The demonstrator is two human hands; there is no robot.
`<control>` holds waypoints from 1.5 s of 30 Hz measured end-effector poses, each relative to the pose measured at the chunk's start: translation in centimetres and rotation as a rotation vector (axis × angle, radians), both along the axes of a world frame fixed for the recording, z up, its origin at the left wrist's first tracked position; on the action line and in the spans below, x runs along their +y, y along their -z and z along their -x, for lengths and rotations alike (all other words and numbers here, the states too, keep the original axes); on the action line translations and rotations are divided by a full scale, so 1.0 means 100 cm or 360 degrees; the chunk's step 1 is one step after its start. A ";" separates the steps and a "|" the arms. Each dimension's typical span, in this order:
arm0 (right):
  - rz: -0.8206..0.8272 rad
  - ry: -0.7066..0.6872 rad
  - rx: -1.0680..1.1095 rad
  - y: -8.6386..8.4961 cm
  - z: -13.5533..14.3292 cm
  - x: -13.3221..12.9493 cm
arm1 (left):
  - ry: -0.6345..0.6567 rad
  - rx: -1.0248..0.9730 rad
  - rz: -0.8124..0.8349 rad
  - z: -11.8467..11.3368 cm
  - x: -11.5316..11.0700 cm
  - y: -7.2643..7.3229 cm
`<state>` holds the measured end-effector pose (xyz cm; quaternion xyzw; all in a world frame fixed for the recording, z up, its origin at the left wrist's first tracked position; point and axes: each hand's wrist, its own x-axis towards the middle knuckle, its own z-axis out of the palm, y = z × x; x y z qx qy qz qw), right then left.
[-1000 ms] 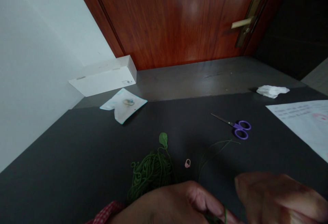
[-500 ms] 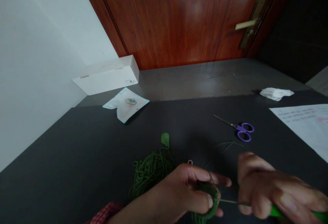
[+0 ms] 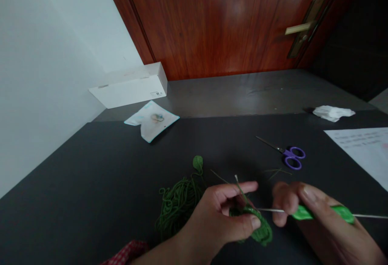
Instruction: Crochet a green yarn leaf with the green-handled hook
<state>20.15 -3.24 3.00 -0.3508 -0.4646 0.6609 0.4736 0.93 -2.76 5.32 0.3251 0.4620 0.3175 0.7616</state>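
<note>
Pinched between the thumb and fingers of my left hand (image 3: 221, 216) is a green crochet piece (image 3: 262, 228), its lower right part hanging past the thumb. A strand of green yarn runs up from it over the outstretched index finger. My right hand (image 3: 318, 212) is closed round the bright green handle of a crochet hook (image 3: 342, 213). The hook's thin metal shaft reaches left to the crochet piece; its very tip is hidden at the stitches. A loose heap of green yarn (image 3: 178, 204) lies beside my left wrist, with a small green leaf-shaped crochet piece (image 3: 198, 163) just above it.
Purple-handled scissors (image 3: 292, 156) lie beyond my right hand, near some thread scraps (image 3: 277, 171). A printed paper sheet (image 3: 363, 144) and a crumpled white tissue (image 3: 333, 112) are at the right. At the back left are a white packet (image 3: 151, 125) and a white box (image 3: 133, 91).
The crochet piece has turned in my left hand and now shows more to the right. My right hand has rolled, so the hook's green handle shows more fully. The view has shifted slightly.
</note>
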 end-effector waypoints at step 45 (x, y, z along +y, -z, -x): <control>0.0533 0.0019 0.0286 0.006 0.014 -0.002 | -0.0013 0.0110 -0.0256 -0.007 -0.005 0.004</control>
